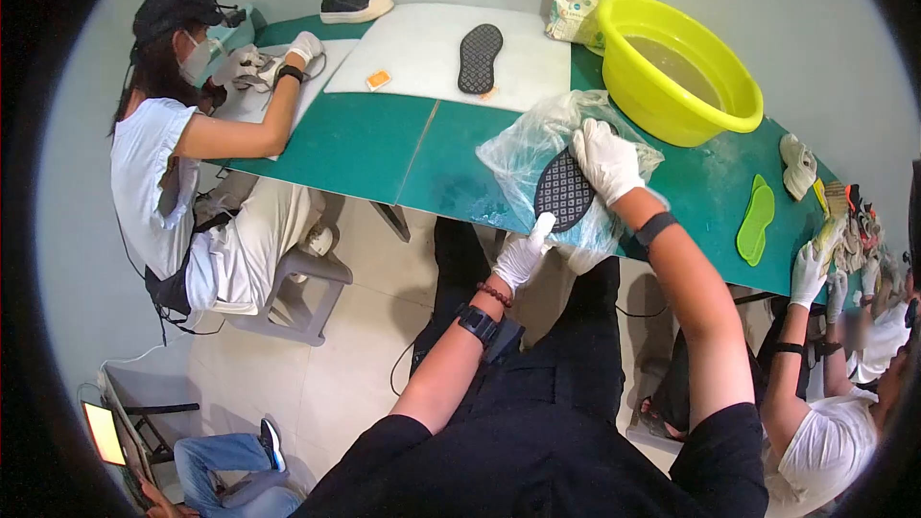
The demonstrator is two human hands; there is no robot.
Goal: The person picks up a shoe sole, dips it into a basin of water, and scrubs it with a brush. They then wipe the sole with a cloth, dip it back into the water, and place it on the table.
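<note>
A black patterned shoe sole (pixel 564 194) lies tilted over a clear plastic bag (pixel 518 149) at the table's front edge. My left hand (pixel 523 257), in a white glove, grips the sole's lower end between thumb and fingers. On the upper right side of the sole is my right hand (pixel 606 161), also gloved, its fingers bent and pressed together; what they hold, if anything, is hidden. A second black sole (pixel 479 58) rests on the white board (pixel 403 48) farther back, with a small orange-and-white item (pixel 379 80) to its left.
Right of the bag stands a yellow-green basin (pixel 739 120) of cloudy water, beside a packet (pixel 574 11). A green sole (pixel 756 221) lies at the right. A black shoe (pixel 353 6) sits at the back left. Co-workers are at both sides of the green table (pixel 369 149).
</note>
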